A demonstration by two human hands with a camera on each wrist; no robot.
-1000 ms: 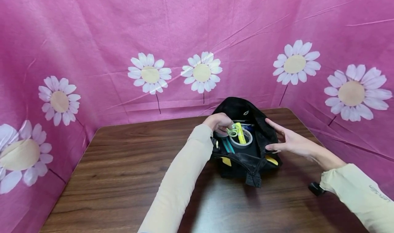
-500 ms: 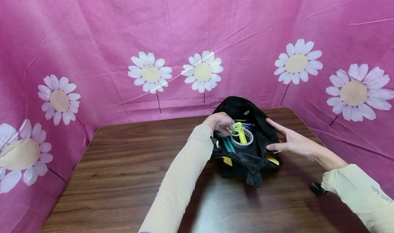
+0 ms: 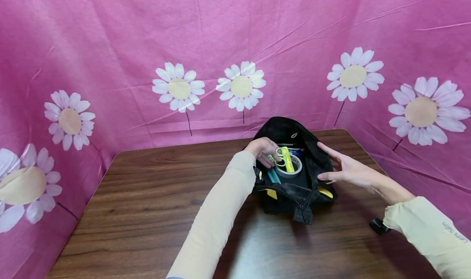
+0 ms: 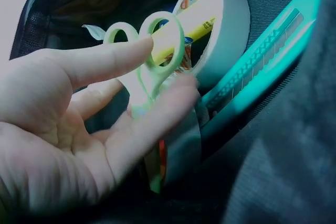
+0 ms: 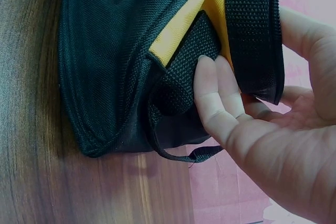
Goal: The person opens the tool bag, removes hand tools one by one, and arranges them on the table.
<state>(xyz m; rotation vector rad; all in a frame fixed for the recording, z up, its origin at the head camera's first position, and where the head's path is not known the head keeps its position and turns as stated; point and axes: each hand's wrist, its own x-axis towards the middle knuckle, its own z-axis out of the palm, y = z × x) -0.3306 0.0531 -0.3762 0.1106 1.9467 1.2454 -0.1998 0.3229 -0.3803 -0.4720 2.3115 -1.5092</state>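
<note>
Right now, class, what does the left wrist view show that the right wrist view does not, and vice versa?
Only the left wrist view shows the left hand at the green scissors, a tape roll and a teal cutter. Only the right wrist view shows the right hand, yellow fabric and the wooden table. Both show parts of the black bag.

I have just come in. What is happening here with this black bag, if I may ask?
A person's left hand is inside an open black fabric bag, its fingers at pale green-handled scissors; whether they grip is unclear. The right hand holds the bag's side. Also inside are a round white tape roll and a long teal cutter.
</note>
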